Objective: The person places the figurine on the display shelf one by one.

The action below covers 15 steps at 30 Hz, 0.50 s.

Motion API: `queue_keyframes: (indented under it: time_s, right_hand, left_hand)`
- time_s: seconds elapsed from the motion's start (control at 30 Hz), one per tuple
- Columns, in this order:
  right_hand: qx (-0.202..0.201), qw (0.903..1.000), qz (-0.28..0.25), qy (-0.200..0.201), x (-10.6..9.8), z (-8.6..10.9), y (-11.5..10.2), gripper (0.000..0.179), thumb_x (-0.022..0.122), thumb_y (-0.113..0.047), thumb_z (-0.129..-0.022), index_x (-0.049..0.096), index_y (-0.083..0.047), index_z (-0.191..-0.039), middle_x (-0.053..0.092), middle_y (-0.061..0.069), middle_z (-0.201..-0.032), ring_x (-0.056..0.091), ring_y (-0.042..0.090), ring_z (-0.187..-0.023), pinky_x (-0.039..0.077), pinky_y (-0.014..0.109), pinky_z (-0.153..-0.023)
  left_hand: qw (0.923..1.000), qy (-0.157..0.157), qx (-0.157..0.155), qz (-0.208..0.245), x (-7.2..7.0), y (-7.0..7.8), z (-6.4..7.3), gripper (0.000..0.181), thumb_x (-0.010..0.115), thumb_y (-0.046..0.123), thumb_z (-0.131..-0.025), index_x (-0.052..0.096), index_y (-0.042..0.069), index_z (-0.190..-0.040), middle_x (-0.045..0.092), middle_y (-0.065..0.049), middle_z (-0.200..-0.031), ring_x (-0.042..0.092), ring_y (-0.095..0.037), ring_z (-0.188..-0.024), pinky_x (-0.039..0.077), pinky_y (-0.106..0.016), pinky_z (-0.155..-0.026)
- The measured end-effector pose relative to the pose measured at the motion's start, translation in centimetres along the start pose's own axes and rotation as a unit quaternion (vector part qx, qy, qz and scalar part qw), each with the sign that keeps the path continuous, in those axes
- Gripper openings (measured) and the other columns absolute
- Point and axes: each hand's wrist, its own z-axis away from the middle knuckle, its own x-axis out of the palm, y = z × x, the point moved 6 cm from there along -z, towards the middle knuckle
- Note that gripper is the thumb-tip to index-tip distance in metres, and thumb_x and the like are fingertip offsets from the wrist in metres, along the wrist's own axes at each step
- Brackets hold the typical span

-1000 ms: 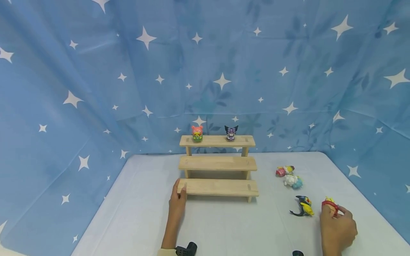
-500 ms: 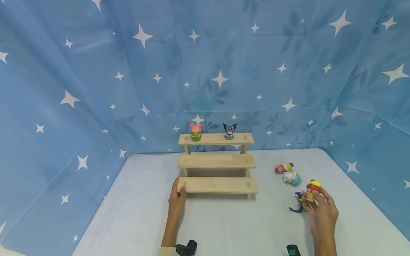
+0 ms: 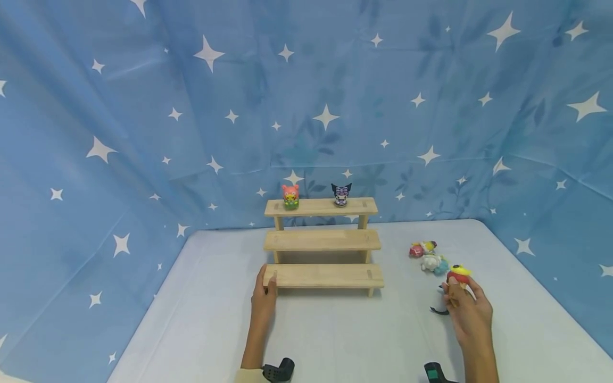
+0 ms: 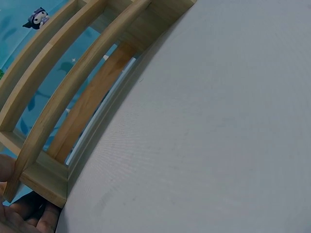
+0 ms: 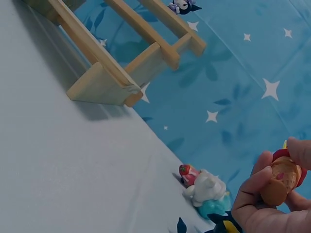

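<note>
My left hand (image 3: 264,298) grips the left end of the lowest step of a three-tier wooden display stand (image 3: 323,276), thumb on top and fingers round its edge. In the left wrist view the fingers (image 4: 46,218) reach under that end. With my right hand (image 3: 471,314) I pinch a small figurine (image 3: 458,276) with a yellow top, a red band and a tan-orange body. In the right wrist view the figurine (image 5: 282,182) sits between thumb and fingertips. Beneath this hand lies a black-and-yellow figurine (image 5: 228,224), mostly covered by the hand in the head view.
On the top step stand a pink-and-green figurine (image 3: 290,197) and a black-eared purple figurine (image 3: 341,195). Right of the stand lie a red-and-yellow figurine (image 3: 422,248) and a white-and-teal figurine (image 3: 433,264). A blue starry curtain (image 3: 191,159) hangs behind the white table (image 3: 345,335).
My right hand has lifted the yellow-and-red figurine and carried it left and away from me, over the black-and-yellow one. The left hand keeps its grip on the stand.
</note>
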Motion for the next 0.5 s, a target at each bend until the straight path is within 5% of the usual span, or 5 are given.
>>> queue_keyframes:
  time_s: [0.3,0.5]
  right_hand:
    - [-0.029,0.998,0.048,-0.029,0.7,-0.1,0.4,0.07,0.069,-0.033,-0.09,0.026,-0.021,-0.143,0.068,-0.02,-0.095,0.065,0.001,-0.087,0.05,0.017,-0.067]
    - [-0.03,0.9965,0.072,-0.028,1.4,-0.1,0.5,0.078,0.071,-0.036,-0.088,0.022,-0.018,-0.146,0.061,-0.017,-0.108,0.068,-0.004,-0.086,0.053,0.014,-0.072]
  left_hand:
    - [0.9999,0.003,-0.001,-0.011,0.1,-0.2,0.0,0.055,0.043,0.031,-0.105,0.028,0.013,-0.154,0.031,-0.02,-0.158,0.03,-0.045,-0.143,0.032,-0.063,-0.11]
    - [0.9999,0.006,0.0,-0.011,0.0,-0.1,-0.2,0.054,0.044,0.03,-0.105,0.028,0.013,-0.154,0.032,-0.021,-0.157,0.032,-0.046,-0.142,0.033,-0.063,-0.109]
